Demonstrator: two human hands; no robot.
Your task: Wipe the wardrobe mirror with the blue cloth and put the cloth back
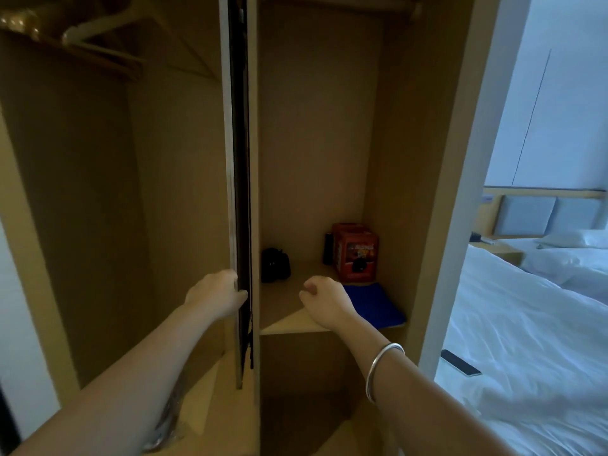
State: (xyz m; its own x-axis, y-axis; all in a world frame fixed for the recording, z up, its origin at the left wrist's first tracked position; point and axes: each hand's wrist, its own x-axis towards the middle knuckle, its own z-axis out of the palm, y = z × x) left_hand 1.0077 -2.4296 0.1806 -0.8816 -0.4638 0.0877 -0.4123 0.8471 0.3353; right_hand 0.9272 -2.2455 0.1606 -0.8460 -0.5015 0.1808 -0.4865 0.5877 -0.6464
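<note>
Seemingly at the cloth's shelf: one hand on the mirror panel, the other holding nothing.

Left hand [218, 292] grips the edge-on mirror panel [239, 192], likely to steady or slide it. Right hand [324, 299], loosely curled and holding nothing, hovers just left of the blue cloth [375, 304], which lies flat at the shelf's [286, 304] right end, before the red box [357, 255] (wiped already? The glass isn't visible).

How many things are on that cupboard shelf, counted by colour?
Blue: 1, the blue cloth
Red: 2, the red boxes, one behind the other
Black: 2, the black lump and the black tube
Total: 5
</note>
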